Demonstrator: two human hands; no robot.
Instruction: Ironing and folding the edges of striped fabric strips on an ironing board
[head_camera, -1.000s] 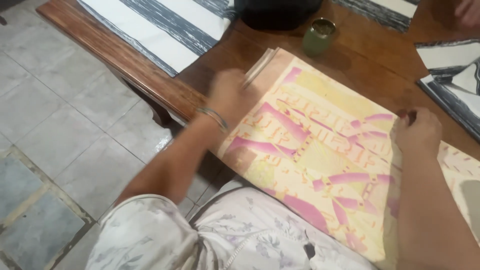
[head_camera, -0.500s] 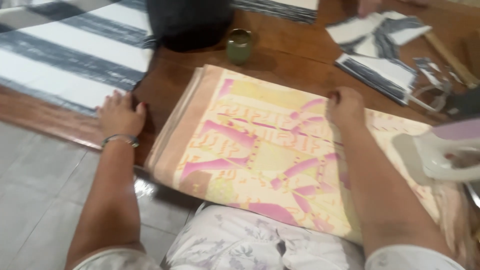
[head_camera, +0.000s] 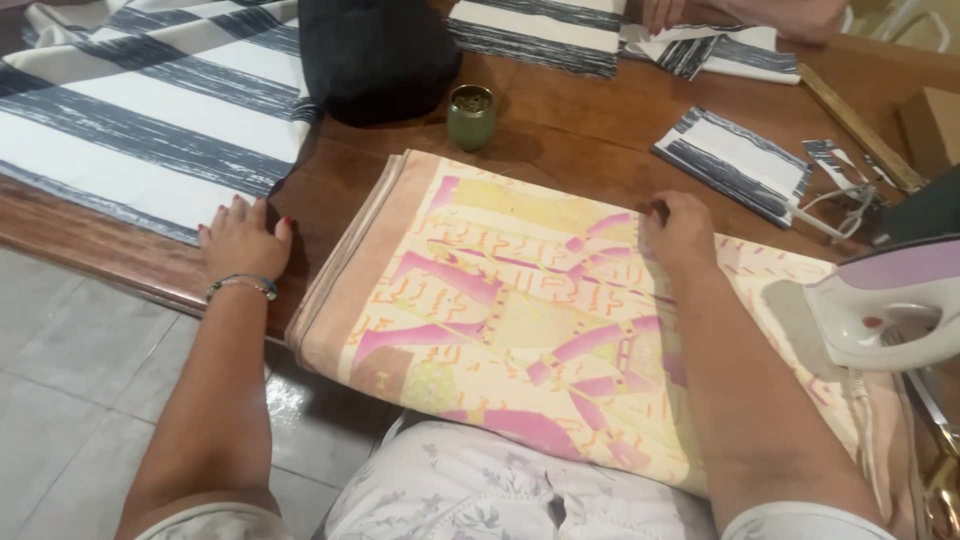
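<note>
Striped cloth (head_camera: 130, 120), dark blue and white, lies spread over the far left of the wooden table (head_camera: 560, 130). Just right of its near edge my left hand (head_camera: 243, 243) rests flat on the bare wood at the table's rim, fingers spread and holding nothing (a thin bracelet (head_camera: 240, 285) sits at the wrist). Next comes the folded cloth (head_camera: 480, 300) printed in pink, yellow and peach, lying on the table in front of me with its near edge hanging toward my lap. Beyond it stand a dark bag (head_camera: 375, 55) and a small green cup (head_camera: 470, 116), close together. My right hand (head_camera: 678, 228) presses down on the printed cloth near its far edge, fingers curled under; whether they pinch the fabric I cannot tell. Further right lie smaller folded striped pieces (head_camera: 735, 160), and at the right edge a white and lilac iron (head_camera: 890, 305) stands on the printed cloth.
</note>
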